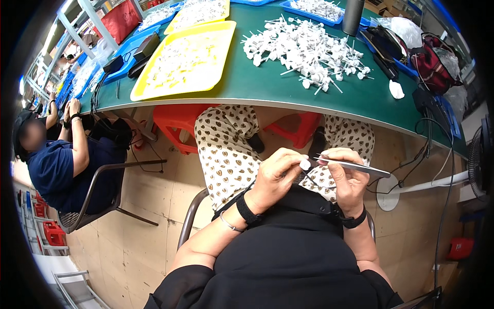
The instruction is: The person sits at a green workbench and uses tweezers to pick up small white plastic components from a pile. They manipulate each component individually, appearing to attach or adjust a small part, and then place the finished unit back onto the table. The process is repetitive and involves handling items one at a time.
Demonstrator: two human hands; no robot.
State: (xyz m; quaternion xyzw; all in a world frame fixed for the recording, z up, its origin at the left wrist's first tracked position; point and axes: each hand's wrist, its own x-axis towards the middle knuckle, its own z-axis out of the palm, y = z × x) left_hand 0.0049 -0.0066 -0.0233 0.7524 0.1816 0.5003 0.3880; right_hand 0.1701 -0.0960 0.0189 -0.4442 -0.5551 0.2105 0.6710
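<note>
Above my lap, my left hand (278, 177) pinches a small white piece (305, 165) between thumb and fingertips. It resembles the pieces in the loose pile (303, 51) on the green table, which have white heads and thin stems. My right hand (350, 180) is closed around slim metal tweezers (375, 170). Their fine tips point left, toward the white piece, close to my left fingertips. Whether the tips touch it, I cannot tell. Both hands are in front of the table's near edge, below its top.
On the green table (247, 85) is a yellow tray (221, 72) of small pale pieces. Blue trays, a dark cylinder (353, 15) and bags stand farther back. A person (62, 159) sits at left. Red stools (175, 123) are underneath; a fan (477, 159) and cables are at right.
</note>
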